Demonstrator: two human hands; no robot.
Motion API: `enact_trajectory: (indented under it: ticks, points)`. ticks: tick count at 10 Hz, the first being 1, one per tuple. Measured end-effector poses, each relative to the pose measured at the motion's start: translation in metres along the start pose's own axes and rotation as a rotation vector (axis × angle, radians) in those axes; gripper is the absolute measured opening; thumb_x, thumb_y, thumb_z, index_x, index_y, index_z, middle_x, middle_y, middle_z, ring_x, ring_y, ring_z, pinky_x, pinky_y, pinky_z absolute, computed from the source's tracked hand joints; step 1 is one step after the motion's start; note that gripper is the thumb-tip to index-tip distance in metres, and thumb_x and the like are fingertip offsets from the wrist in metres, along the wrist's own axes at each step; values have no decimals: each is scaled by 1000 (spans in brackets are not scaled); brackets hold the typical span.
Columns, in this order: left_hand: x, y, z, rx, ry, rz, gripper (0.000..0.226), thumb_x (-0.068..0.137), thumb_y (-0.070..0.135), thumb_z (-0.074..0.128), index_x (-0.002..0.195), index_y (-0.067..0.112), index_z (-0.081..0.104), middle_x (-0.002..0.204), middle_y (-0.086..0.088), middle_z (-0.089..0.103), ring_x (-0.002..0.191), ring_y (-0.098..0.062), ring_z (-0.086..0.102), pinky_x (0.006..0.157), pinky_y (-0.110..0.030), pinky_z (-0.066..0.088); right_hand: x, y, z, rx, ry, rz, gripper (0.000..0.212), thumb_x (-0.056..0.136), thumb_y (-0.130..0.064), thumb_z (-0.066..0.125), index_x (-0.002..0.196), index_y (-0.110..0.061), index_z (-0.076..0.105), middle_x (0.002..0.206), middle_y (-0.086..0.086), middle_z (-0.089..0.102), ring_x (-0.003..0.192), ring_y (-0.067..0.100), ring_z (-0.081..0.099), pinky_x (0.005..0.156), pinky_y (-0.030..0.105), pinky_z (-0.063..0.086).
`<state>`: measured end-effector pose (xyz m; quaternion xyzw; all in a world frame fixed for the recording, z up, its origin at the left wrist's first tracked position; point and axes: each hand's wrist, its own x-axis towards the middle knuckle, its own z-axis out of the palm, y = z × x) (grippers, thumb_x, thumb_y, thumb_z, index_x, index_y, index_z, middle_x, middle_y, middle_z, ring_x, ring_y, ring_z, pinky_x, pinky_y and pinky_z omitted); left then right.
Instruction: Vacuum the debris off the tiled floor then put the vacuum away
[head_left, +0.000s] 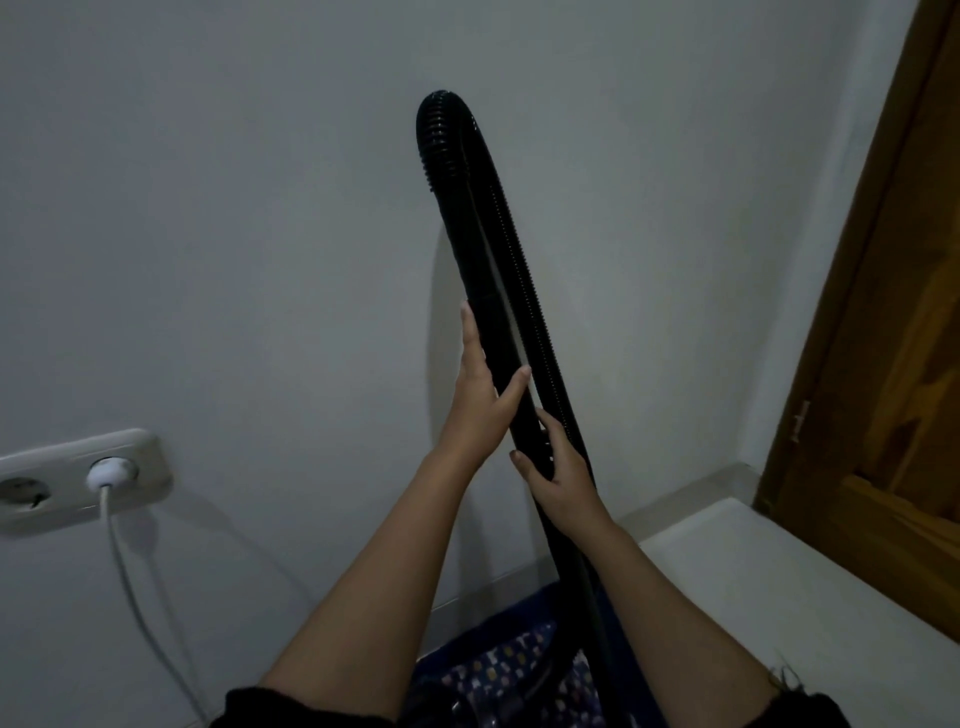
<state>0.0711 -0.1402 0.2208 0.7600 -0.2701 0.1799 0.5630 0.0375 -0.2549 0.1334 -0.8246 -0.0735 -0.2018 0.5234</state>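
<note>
head view: both hands (480, 400) clasp looped vacuum hose (470, 234).

The ribbed hose (470, 218) was black against a pale grey wall (234, 208). The socket (78, 475), plug (110, 472) and cord (130, 587) were white, the door (893, 364) brown wood, the fabric (519, 670) dark blue with small pale dots.

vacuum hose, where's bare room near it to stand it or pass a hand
Free: the white floor between the wooden door and the hose, and the bare wall above the socket plate. Crowded: low on the left, where the white cord hangs from the plug, and at the bottom, where the patterned blue fabric lies under the arms.
</note>
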Motion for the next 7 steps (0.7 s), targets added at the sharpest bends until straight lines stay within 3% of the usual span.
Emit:
enact_trajectory:
  ticks: [2, 4, 5, 6, 7]
  points:
    - [-2, 8, -3, 13, -23, -36, 92, 94, 17, 56, 148, 30, -18, 160, -3, 7, 145, -18, 19, 119, -44, 24, 0, -5, 0, -16, -22, 36, 55, 96, -24, 53, 146, -21, 30, 129, -13, 46, 118, -1, 45, 92, 4, 33]
    - [-1, 7, -7, 80, -23, -12, 90, 95, 20, 55, 149, 27, -17, 160, -4, 10, 146, -17, 19, 119, -36, 21, -2, -13, -5, -43, -70, 54, 56, 97, -25, 51, 147, -22, 27, 128, -16, 43, 117, -3, 44, 98, 15, 36]
    - [-3, 7, -10, 176, -5, 13, 81, 97, 25, 50, 150, 21, -12, 160, 0, 7, 145, -11, 14, 116, -24, 14, -4, -16, -11, -108, -124, 61, 60, 98, -30, 47, 150, -20, 20, 142, -11, 36, 127, -1, 33, 103, 15, 25]
    - [-6, 12, -13, 234, -2, 3, 76, 99, 29, 46, 151, 18, -8, 160, -1, 7, 146, -11, 10, 115, -22, 10, -7, -17, -16, -150, -147, 94, 62, 98, -34, 45, 151, -19, 16, 155, -3, 26, 137, 4, 28, 108, 18, 22]
    - [-20, 3, -17, 348, -52, -54, 72, 100, 40, 39, 152, 14, -4, 162, -1, -3, 148, -12, -1, 121, -31, 4, -18, -11, -26, -203, -189, 161, 68, 98, -41, 43, 153, -20, 9, 158, -1, 19, 143, 12, 24, 114, 25, 20]
